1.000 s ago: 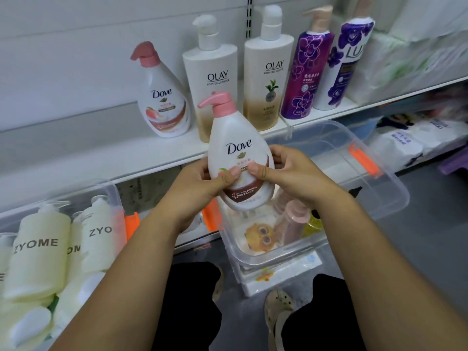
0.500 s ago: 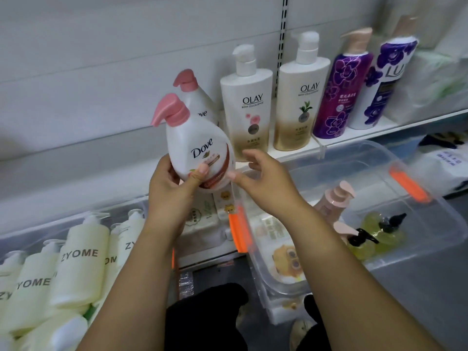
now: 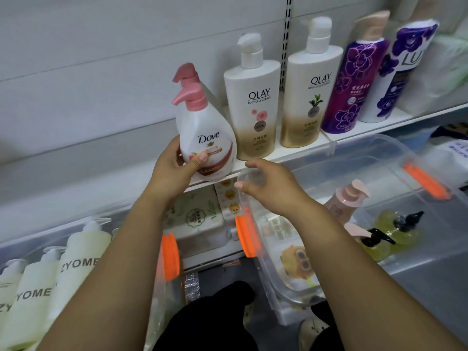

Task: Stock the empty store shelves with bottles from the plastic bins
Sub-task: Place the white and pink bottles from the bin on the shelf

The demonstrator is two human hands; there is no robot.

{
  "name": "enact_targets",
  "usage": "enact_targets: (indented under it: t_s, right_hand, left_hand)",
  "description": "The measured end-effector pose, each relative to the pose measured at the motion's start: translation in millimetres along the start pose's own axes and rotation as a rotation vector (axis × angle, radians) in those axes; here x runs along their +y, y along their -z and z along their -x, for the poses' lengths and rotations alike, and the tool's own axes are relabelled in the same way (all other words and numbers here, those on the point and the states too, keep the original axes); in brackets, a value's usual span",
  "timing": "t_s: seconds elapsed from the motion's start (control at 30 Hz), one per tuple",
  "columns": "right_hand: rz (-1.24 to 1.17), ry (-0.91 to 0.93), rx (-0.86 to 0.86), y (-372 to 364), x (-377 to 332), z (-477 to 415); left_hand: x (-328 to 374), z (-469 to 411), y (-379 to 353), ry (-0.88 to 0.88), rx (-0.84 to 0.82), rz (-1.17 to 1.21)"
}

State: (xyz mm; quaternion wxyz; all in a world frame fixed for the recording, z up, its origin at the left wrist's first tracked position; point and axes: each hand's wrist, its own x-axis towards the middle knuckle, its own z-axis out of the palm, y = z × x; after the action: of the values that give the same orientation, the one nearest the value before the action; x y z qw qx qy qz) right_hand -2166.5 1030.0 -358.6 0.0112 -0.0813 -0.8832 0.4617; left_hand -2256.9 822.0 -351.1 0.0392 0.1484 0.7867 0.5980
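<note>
My left hand [image 3: 174, 168] grips a white Dove bottle [image 3: 206, 138] with a pink pump at its lower part, holding it upright at the front edge of the white shelf [image 3: 298, 152]. Right behind it stands a second Dove bottle [image 3: 186, 74], of which only the pink pump shows. My right hand [image 3: 268, 183] hovers just right of the bottle, fingers loosely curled, holding nothing. Below it sits a clear plastic bin [image 3: 395, 158] with orange latches, holding a pink pump bottle [image 3: 347, 201] and yellow bottles [image 3: 395, 229] with black pumps.
Two Olay bottles [image 3: 253, 107] and two purple bottles [image 3: 354, 84] stand on the shelf to the right. A second clear bin [image 3: 169, 252] at lower left holds several cream ZYOME bottles [image 3: 78, 264]. Boxed goods [image 3: 200, 219] fill the lower shelf. The shelf left of the Dove bottles is bare.
The Dove bottle went up and back to the shelf edge, in front of the other Dove bottle. My right hand let go of it and drew back to the right.
</note>
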Motion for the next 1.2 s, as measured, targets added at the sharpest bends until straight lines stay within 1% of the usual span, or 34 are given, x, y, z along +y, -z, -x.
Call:
enact_targets:
  t_s: [0.13,0.2,0.27,0.37,0.4,0.5,0.53,0.63,0.8,1.03,1.2]
  right_hand:
    - [0.006,-0.004,0.005,-1.0,1.2,-0.5]
    - [-0.036,0.001,0.018,-3.1,-0.2,0.1]
    - [-0.059,0.027,0.035,-7.4,-4.7,-0.1]
    - [-0.055,0.079,0.045,-19.4,-12.4,-4.9]
    - [-0.056,0.077,0.042,-24.0,-14.3,-7.4]
    - [-0.052,0.058,0.035,-34.1,-15.7,-15.3]
    - [-0.049,0.057,0.040,-35.2,-15.4,-17.2]
    - [-0.078,0.059,0.053,-31.6,-14.0,-19.3]
    - [-0.086,0.080,0.030,-27.4,-11.1,-20.6]
    - [-0.112,0.090,0.032,-26.6,-14.8,-22.5]
    - [-0.111,0.097,0.012,-30.4,-19.3,-24.8]
  left_hand:
    - [-6.9,-14.6,17.6,0.033,-0.103,-0.055]
    - [-10.6,-18.3,21.8,0.035,-0.084,-0.115]
    - [-14.8,-24.4,26.6,0.090,-0.060,-0.213]
    - [-13.4,-32.2,29.9,0.128,-0.116,-0.303]
    - [-13.2,-35.3,29.4,0.120,-0.139,-0.273]
    - [-8.0,-41.2,25.8,0.082,-0.224,-0.088]
    - [-7.8,-43.0,25.9,0.081,-0.250,-0.065]
    - [-8.7,-47.4,29.0,0.110,-0.276,-0.058]
    - [-6.2,-56.1,31.5,0.091,-0.340,-0.078]
    - [-6.9,-52.1,31.4,0.073,-0.237,-0.080]
    - [-4.4,-51.5,40.4,0.080,-0.267,-0.097]
